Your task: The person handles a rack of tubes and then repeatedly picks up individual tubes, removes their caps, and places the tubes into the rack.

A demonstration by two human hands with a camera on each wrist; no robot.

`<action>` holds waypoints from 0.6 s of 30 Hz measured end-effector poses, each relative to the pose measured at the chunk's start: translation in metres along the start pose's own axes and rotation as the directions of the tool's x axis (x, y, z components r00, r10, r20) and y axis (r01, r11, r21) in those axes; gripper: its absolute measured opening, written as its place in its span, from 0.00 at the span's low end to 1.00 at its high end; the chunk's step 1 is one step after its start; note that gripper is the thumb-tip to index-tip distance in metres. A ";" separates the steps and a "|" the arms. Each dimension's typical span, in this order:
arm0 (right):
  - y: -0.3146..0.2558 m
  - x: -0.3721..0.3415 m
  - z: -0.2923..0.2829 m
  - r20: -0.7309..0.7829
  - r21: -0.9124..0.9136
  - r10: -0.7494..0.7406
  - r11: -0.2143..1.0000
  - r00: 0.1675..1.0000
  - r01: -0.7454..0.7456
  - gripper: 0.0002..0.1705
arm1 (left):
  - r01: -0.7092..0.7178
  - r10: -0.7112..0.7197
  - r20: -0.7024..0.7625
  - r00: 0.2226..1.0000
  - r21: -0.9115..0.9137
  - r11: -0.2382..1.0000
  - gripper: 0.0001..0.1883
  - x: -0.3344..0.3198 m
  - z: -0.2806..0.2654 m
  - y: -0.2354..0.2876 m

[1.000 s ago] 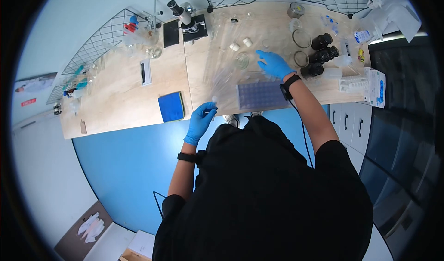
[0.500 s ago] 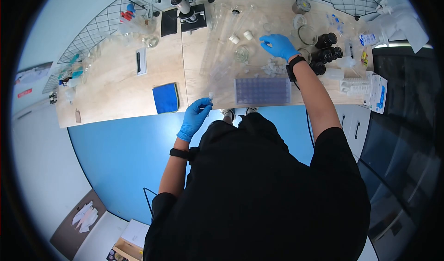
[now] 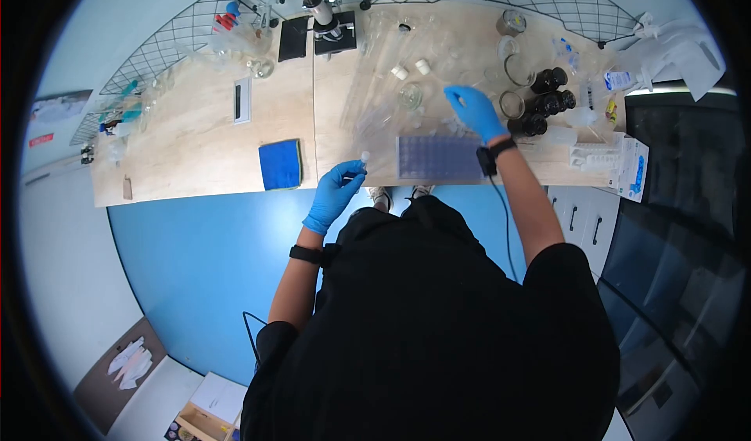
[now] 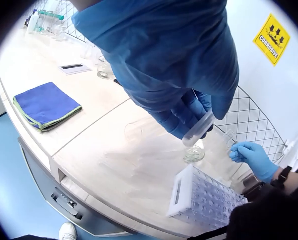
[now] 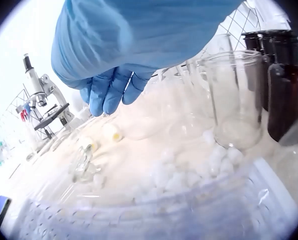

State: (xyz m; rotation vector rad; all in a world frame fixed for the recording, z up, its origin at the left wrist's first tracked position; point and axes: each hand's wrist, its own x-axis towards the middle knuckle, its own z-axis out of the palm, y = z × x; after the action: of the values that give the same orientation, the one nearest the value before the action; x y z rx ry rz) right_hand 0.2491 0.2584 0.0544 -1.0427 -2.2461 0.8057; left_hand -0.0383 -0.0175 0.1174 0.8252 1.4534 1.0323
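Note:
In a blue glove, my left hand pinches a small clear tube between thumb and fingers near the bench's front edge. A whitish end of the tube sticks up past the fingertips in the head view. My right hand, gloved too, hovers over the bench with loosely bent fingers and nothing visible in them. Below it lie small white caps, behind a translucent purple tube rack. Two white stoppers and a glass dish are left of the right hand.
Dark brown bottles and glass beakers crowd the right side. Long clear tubes lie left of the rack. A microscope stands at the back, and a folded blue cloth lies left of my left hand.
My right hand first drew back toward the bottles, then came a little nearer the rack, fingers now pointing up and left. The left hand keeps the tube at about the same spot.

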 end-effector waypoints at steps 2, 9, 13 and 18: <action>-0.026 -0.032 -0.008 0.032 0.137 0.167 0.976 0.985 -0.170 0.12 | -0.009 0.009 0.003 1.000 -0.006 1.000 0.13 0.003 0.004 0.001; -0.127 -0.090 -0.008 0.282 0.574 0.275 0.719 0.919 -0.391 0.19 | -0.123 0.081 0.269 0.960 0.142 0.982 0.16 0.032 0.036 0.028; -0.148 -0.081 -0.006 0.325 0.736 0.273 0.528 0.905 -0.424 0.21 | -0.151 0.077 0.416 0.906 0.147 0.978 0.16 0.052 0.062 0.036; -0.147 -0.076 -0.003 0.094 0.846 0.344 0.468 0.934 -0.257 0.16 | -0.236 0.167 0.446 0.880 0.104 0.966 0.16 0.066 0.077 0.054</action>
State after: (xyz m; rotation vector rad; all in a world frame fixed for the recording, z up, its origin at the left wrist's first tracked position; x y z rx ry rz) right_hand 0.2224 0.1213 0.1436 -0.9135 -1.2325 1.7404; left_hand 0.0255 0.0749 0.1428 1.2566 1.0869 0.8220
